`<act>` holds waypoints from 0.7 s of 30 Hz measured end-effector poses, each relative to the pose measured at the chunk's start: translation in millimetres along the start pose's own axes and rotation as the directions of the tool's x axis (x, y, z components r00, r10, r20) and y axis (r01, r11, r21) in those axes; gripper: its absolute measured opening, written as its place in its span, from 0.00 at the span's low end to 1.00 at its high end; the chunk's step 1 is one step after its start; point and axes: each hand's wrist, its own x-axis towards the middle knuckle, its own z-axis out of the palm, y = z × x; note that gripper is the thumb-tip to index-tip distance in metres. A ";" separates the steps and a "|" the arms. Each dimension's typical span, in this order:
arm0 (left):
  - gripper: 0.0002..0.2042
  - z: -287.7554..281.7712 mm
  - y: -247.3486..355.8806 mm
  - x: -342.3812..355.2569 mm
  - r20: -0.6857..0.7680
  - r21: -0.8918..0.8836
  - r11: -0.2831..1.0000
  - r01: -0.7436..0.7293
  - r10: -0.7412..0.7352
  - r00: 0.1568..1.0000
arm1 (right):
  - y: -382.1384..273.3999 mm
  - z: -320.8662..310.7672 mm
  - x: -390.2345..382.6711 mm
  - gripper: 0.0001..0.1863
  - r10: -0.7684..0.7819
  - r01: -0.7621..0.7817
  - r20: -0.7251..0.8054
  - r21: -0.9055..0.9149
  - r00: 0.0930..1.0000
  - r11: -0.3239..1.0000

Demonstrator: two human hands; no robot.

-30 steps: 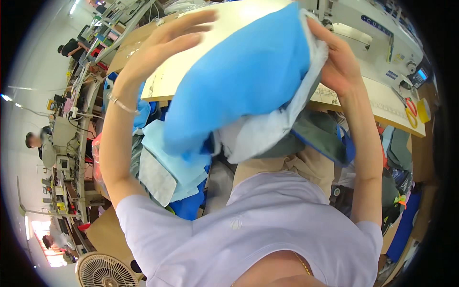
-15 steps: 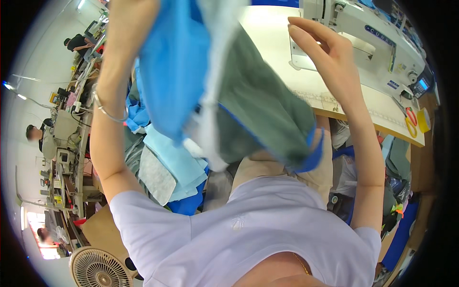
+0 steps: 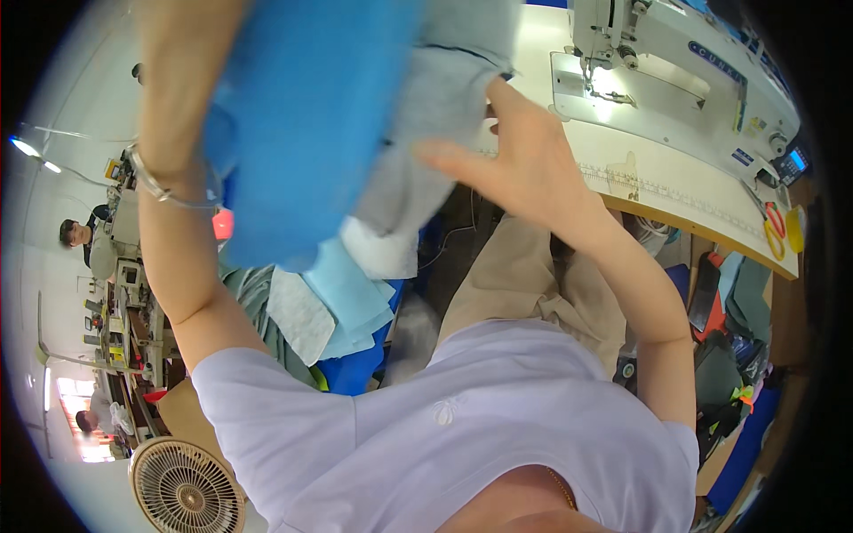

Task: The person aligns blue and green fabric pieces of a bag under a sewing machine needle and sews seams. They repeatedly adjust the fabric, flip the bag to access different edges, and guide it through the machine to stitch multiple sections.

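Note:
A blue and pale grey cloth piece (image 3: 311, 115), blurred by motion, hangs in the air at the upper left. My left hand (image 3: 191, 62), raised at the top edge with a bangle at its wrist, holds it; the fingers are hidden. My right hand (image 3: 538, 164) is at the cloth's grey side (image 3: 440, 107), thumb and fingers apart. Its fingertips are near or against the grey edge; whether they touch I cannot tell. A dark line crosses the grey part near the index finger.
A sewing machine (image 3: 702, 67) with its lamp lit stands on a white table (image 3: 657, 160). Scissors (image 3: 775, 233) and a yellow tape roll (image 3: 793, 226) lie at the table's right end. Light blue cut pieces (image 3: 351, 298) are piled at my left. A fan (image 3: 188, 489) stands lower left.
The cloth has swung left and turned, so its grey side shows instead of the dark green part. My right hand has moved left and down to it from beside the machine.

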 end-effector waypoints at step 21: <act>0.11 -8.3 -63.6 -14.9 0.762 0.388 0.769 0.509 -0.578 0.293 | -29.8 -11.8 4.4 0.15 -0.758 0.766 -0.334 -0.140 0.560 0.628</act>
